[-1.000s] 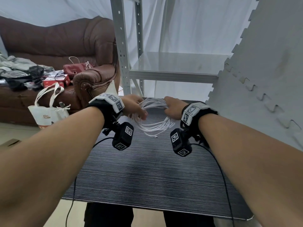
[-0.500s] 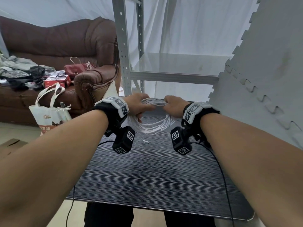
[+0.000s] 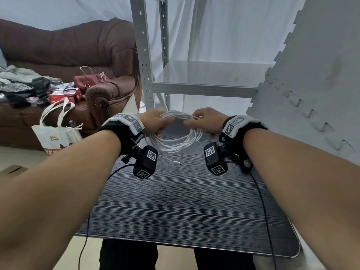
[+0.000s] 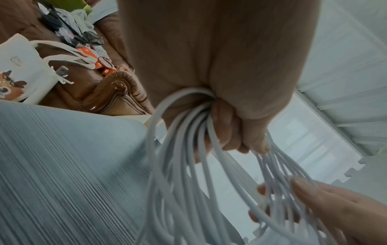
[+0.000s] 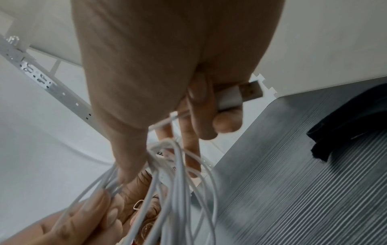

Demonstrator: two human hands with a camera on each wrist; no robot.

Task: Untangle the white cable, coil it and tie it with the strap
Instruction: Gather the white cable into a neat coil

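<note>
The white cable [image 3: 175,142] is gathered into a loose coil held up over the far part of the dark ribbed table [image 3: 185,207]. My left hand [image 3: 155,121] grips the top left of the coil, fingers curled round the bunched loops [image 4: 188,165]. My right hand [image 3: 206,119] pinches the top right of the loops [image 5: 178,174], and its curled last fingers hold the cable's USB plug [image 5: 240,94]. A loose end with a small plug [image 3: 177,163] lies on the table below the coil. I see no strap that I can tell for certain.
A grey metal shelf [image 3: 194,86] stands just behind the table. A grey foam mat wall [image 3: 311,75] closes the right side. To the left are a brown sofa [image 3: 101,94] and a white tote bag [image 3: 56,131]. Something black [image 5: 345,119] lies at the right in the right wrist view.
My hands have drawn closer together along the top of the coil. The loose end with the small plug has slipped out and now lies on the table.
</note>
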